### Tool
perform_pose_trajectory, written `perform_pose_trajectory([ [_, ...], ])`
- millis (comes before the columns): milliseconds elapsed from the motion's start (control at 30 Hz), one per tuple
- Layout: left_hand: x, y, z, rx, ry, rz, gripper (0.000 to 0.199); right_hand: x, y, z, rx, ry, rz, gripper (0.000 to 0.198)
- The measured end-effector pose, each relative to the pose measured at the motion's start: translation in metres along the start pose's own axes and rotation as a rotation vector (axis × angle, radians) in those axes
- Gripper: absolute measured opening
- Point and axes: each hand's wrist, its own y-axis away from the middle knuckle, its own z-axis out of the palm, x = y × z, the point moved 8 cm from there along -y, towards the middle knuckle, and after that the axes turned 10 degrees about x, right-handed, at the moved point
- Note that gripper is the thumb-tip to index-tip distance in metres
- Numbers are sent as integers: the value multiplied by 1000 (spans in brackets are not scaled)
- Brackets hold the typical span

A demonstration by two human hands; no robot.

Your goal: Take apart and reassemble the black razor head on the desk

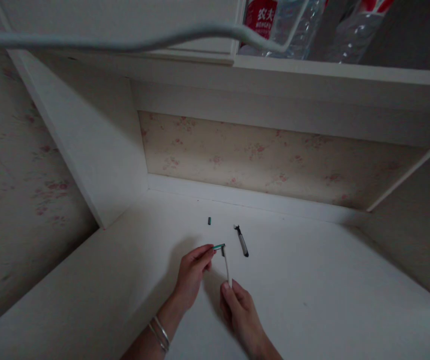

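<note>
A white desk [293, 295] spreads underneath. The right hand [240, 307], nearer the wearer than the grey-and-black tool [242, 242] lying there, grips a white handle [227, 267]. Left of that tool, the left hand [192, 270] pinches a slim green piece [218, 247] at the handle's dark tip. Farther left lies a dark stub [209, 221].

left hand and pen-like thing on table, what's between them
In the head view, the teal piece and the dark end of the white stick show between the left hand and the pen-like thing.
</note>
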Motion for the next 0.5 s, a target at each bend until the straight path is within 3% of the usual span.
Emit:
perform_pose_trajectory([
  [200, -1, 1, 1, -12, 27, -21, 35, -15, -2, -4, 28, 251, -135, 38],
  [500, -7, 9, 11, -109, 45, -109, 30, -2, -1, -3, 40, 279, -105, 48],
])
